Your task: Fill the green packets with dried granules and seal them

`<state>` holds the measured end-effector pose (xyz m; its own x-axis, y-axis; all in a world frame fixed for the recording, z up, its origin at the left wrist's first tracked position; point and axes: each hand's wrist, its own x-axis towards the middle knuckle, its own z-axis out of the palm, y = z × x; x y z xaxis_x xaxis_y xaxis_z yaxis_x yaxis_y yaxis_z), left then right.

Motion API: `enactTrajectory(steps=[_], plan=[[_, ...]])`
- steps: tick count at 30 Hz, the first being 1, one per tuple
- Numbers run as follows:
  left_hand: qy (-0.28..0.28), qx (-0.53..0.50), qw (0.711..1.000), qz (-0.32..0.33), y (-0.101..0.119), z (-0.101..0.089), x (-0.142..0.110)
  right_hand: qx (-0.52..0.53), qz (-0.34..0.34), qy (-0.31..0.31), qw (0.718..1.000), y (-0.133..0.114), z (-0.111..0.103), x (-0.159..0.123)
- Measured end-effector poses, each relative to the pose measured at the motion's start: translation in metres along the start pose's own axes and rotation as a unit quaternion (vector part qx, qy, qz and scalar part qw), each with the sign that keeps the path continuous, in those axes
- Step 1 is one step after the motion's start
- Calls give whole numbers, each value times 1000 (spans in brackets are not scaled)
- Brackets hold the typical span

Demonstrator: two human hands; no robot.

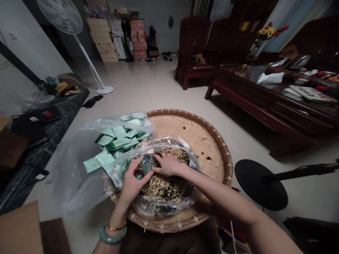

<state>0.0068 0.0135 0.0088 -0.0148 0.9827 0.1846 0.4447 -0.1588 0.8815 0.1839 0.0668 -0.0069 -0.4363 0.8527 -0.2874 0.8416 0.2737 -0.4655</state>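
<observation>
My left hand (134, 181) is closed around a small green packet (146, 166), which stands upright with its dark, shiny mouth facing up. Right beside that mouth is my right hand (167, 164), its fingers apart and its thumb close to the packet's side. Under both hands lies a loose dried mix (165, 188) of pale flakes and dark bits inside a clear plastic bag (161, 208). To the left, many more flat green packets (119, 143) lie in a heap in another clear plastic bag (76, 183). Whatever is inside the held packet is hidden.
The round woven bamboo tray (227, 158) bears both bags, with a few dark scraps on it. A black round stand base (261, 183) is on the floor at right. A wooden table (275, 116), a white fan (104, 90) and a cardboard box (19, 227) surround the tray.
</observation>
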Motion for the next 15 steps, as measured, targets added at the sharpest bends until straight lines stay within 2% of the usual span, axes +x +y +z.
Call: enactTrajectory(steps=[3,6,8,10,11,13,15], plan=[[-6,5,1000,-1,2,-2,0,-42,-57,39,997,-6,6,-8],[-11,-1,1000,-2,4,-2,0,-23,-86,63,994,1,5,-9],[-8,-5,1000,-3,3,-2,-1,29,-95,80,992,7,3,-6],[-3,-7,1000,-3,3,-2,-1,153,-87,112,978,11,1,-3],[-1,-7,1000,-4,2,-2,-2,247,-73,129,958,11,1,-2],[-2,-6,1000,-8,1,-3,-3,429,-32,153,890,9,1,-3],[-4,-5,1000,-8,0,-3,-4,539,8,160,827,7,3,-7]])
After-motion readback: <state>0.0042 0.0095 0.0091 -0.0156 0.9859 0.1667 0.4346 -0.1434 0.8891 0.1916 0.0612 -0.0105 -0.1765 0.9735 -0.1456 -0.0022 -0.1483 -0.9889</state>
